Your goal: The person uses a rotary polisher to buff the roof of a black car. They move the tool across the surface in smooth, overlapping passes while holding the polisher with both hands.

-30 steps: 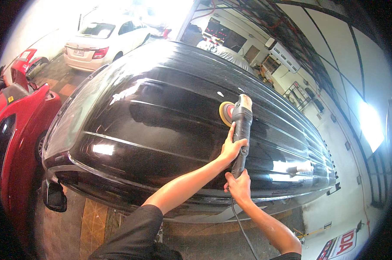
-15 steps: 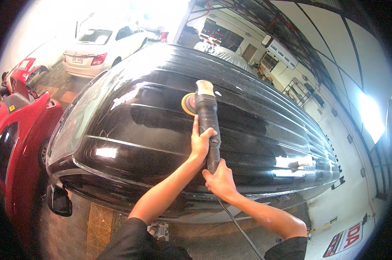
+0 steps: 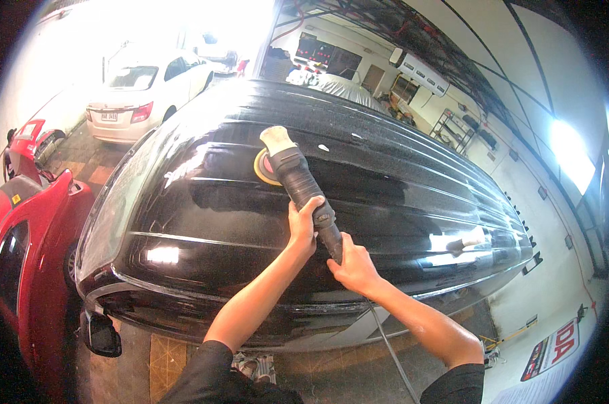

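Both my hands grip a black car polisher [image 3: 297,176] with a tan head cover, held over the black van roof [image 3: 230,209]. My left hand [image 3: 304,227] is wrapped round the middle of its body. At its near end my right hand [image 3: 355,264] is closed round the handle. The round yellow-edged pad [image 3: 266,167] sits against the ribbed roof at the tool's far end, partly hidden by the body. A power cord [image 3: 390,347] hangs from the near end, past my right forearm. Small white spots of what looks like polish [image 3: 324,147] lie right of the tool's head.
A red car [image 3: 38,249] stands at the left, and a white sedan [image 3: 126,101] farther back. The van's side mirror [image 3: 102,332] sticks out at the lower left. A covered vehicle [image 3: 338,87] is beyond the roof. A white wall [image 3: 540,269] runs along the right.
The polisher's head has swung left across the roof, so the tool now leans to the left. Both hands keep their hold, and the right has shifted slightly right.
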Demonstrator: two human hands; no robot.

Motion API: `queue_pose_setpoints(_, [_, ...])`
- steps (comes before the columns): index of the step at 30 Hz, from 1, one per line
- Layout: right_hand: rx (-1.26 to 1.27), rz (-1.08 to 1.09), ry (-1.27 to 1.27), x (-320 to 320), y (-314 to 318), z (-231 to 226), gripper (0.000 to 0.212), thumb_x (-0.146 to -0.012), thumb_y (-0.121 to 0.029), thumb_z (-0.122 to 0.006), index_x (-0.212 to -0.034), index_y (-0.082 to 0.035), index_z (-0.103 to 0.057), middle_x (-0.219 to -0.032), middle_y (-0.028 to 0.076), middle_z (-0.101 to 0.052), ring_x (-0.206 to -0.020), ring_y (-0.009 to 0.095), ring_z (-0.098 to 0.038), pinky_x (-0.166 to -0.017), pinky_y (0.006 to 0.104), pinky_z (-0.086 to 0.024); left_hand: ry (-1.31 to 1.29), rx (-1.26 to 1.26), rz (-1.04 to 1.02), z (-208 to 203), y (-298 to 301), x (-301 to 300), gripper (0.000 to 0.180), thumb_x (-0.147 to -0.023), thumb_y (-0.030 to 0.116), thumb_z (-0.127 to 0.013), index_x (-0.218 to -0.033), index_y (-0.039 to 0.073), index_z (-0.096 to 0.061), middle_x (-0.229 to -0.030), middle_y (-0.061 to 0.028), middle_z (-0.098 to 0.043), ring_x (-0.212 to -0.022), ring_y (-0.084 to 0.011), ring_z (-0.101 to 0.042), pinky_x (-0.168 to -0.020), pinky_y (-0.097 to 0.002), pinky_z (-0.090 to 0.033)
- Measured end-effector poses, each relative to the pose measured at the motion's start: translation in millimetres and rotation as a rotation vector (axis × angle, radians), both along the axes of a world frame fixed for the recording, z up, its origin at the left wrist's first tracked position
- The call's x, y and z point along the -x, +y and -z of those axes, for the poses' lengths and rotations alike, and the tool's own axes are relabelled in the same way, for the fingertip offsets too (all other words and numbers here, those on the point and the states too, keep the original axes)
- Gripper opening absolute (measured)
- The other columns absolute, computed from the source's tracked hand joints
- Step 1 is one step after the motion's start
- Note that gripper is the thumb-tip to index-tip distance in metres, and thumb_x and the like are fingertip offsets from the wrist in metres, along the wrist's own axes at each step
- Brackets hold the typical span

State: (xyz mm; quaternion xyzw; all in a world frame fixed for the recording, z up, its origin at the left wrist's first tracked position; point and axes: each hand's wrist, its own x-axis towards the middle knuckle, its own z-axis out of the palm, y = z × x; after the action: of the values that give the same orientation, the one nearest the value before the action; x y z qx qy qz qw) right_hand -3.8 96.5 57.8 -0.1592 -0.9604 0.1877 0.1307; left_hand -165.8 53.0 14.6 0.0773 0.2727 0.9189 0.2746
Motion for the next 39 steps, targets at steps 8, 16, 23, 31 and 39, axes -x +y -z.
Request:
queue_pose_setpoints(8, [-0.127, 0.151, -0.013, -25.9, 57.2, -21.1, 0.049, -0.077, -0.014, -0.076, -0.119, -0.001, -0.053, -0.088, 0.028, -0.069, -0.089, 0.049, -0.068, -0.079, 0.0524, -0.053, -0.112, -0.014, 0.151, -9.7, 59.6, -14.4, 0.054, -0.073, 0.014, -0.083, -0.114, 0.009, -0.048, -0.091, -0.0046, -0.060, -0.074, -0.0180, -0.064, -0.068, -0.0363, -0.056])
queue_pose_setpoints(16, [-0.194, 0.260, -0.015, -82.7, 138.8, -24.4, 0.047, -0.079, -0.011, -0.075, -0.121, -0.006, -0.054, -0.092, 0.025, -0.070, -0.093, 0.047, -0.068, -0.081, 0.0528, -0.053, -0.199, -0.102, 0.286, -16.4, 146.3, -62.9, 0.057, -0.068, 0.007, -0.079, -0.115, 0.011, -0.049, -0.094, -0.0045, -0.059, -0.080, -0.0210, -0.064, -0.074, -0.0384, -0.056])
queue_pose_setpoints(23, [-0.159, 0.357, -0.020, -125.9, 179.8, -31.6, 0.048, -0.079, -0.012, -0.078, -0.121, -0.002, -0.058, -0.092, 0.024, -0.071, -0.092, 0.044, -0.070, -0.080, 0.0491, -0.053, -0.218, -0.071, 0.341, -9.9, 217.6, -106.7, 0.038, -0.072, 0.009, -0.078, -0.104, 0.007, -0.058, -0.088, -0.0088, -0.067, -0.077, -0.0265, -0.069, -0.071, -0.0427, -0.058])
queue_pose_setpoints(31, [-0.326, 0.581, -0.090, -150.9, 206.1, -21.0, 0.062, -0.078, -0.029, -0.084, -0.128, -0.004, -0.057, -0.103, 0.022, -0.072, -0.100, 0.043, -0.069, -0.085, 0.0488, -0.052, -0.179, -0.098, 0.428, 0.0, 276.7, -129.5, 0.031, -0.073, 0.008, -0.076, -0.099, 0.005, -0.060, -0.080, -0.0101, -0.067, -0.067, -0.0293, -0.069, -0.068, -0.0439, -0.059])
queue_pose_setpoints(39, [-0.259, 0.648, -0.034, -196.4, 263.6, -27.7, 0.054, -0.069, -0.008, -0.079, -0.121, -0.007, -0.064, -0.099, 0.019, -0.073, -0.098, 0.039, -0.070, -0.087, 0.0442, -0.052, -0.293, -0.041, 0.434, -29.3, 302.3, -176.0, 0.069, -0.064, 0.006, -0.081, -0.124, 0.007, -0.048, -0.092, -0.0114, -0.064, -0.076, -0.0290, -0.068, -0.070, -0.0471, -0.059])
